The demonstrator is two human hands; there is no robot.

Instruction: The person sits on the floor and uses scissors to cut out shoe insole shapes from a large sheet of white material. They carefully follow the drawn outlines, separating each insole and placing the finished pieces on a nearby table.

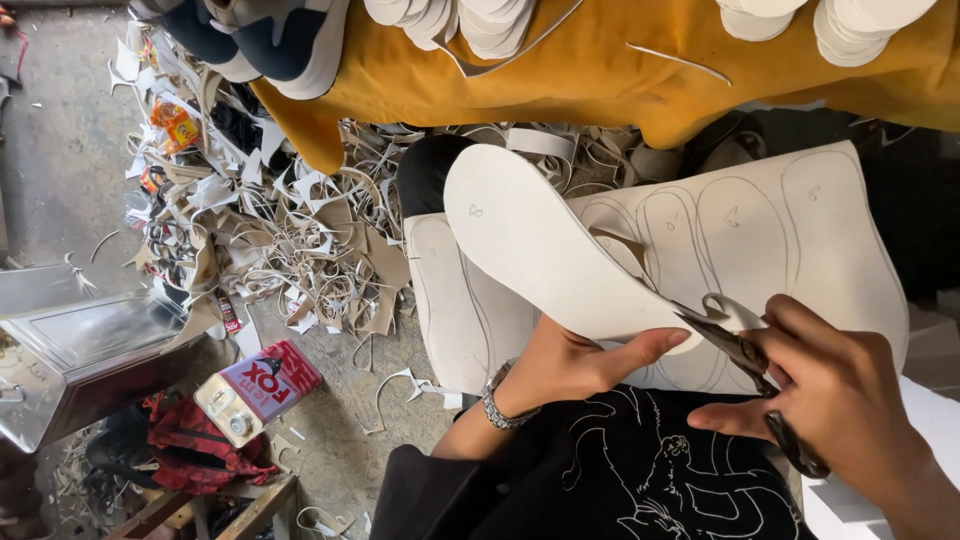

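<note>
The left hand (560,365) pinches the cut-out sole (540,250) at its six o'clock edge while the right hand (840,400), fingers closed through scissors (745,350), should snip steadily along the sheet's (800,230) drawn line.

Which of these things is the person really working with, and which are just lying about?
In use:
left hand holding the sole-shaped cut-out
right hand working the scissors
marked sheet with drawn outlines

Lying about:
scraps on the floor
stacked white soles
yellow cloth
metal box
red bag
small tin
</note>
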